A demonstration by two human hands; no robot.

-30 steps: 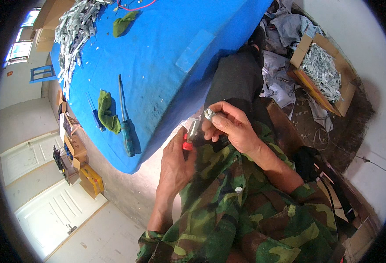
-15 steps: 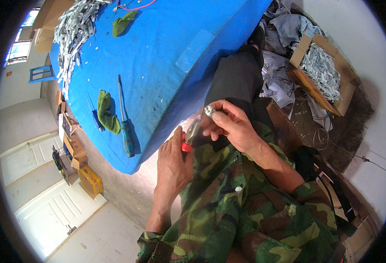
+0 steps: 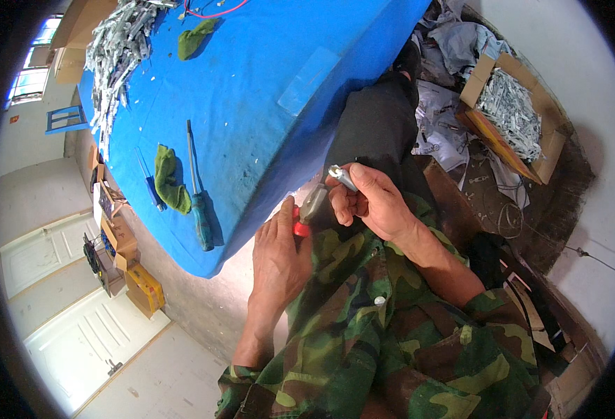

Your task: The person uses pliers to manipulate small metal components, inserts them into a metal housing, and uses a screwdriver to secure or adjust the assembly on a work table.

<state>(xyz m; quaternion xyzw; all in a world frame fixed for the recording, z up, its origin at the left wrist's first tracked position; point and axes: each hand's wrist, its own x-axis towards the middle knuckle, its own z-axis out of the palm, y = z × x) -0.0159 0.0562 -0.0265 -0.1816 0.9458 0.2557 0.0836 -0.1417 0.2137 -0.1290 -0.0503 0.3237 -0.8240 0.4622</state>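
My left hand (image 3: 278, 253) is closed round the red handles of a pair of pliers (image 3: 313, 203), whose metal jaws point up and to the right. Between the thumb and fingers of my right hand (image 3: 379, 202) is a small silvery metal piece (image 3: 341, 177), its end tilted up to the left. The jaws lie just left of my right fingers, apart from the metal piece. Both hands are above my lap, off the near edge of the blue-covered table (image 3: 252, 133).
On the table lie a long screwdriver (image 3: 199, 202), a thinner blue-handled screwdriver (image 3: 151, 187), green cloths (image 3: 171, 183) and a heap of silvery metal strips (image 3: 117, 52). To my right, a cardboard box (image 3: 552, 143) holds many similar strips. White doors (image 3: 84, 342) stand at left.
My right hand has turned the metal piece, so more of its length shows. My left hand and the pliers have shifted slightly right.
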